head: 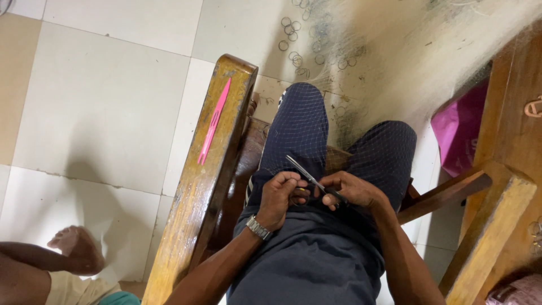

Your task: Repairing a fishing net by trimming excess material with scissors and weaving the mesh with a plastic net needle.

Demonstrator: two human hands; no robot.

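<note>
My right hand [353, 191] grips a small pair of scissors [305, 173], its blades pointing up and left over my lap. My left hand [280, 195], with a metal watch on the wrist, pinches the fine fishing net [305, 127] beside the blades. The net lies draped over my dark blue trousers and spreads to the floor ahead, with small metal rings [299, 39] along it. A pink netting needle [213, 121] rests on the wooden chair arm [195, 214] to my left, apart from both hands.
Another person's bare foot and leg [73, 251] rest on the tiled floor at the lower left. A wooden chair [502, 186] stands at the right, with a pink bag [460, 130] beside it.
</note>
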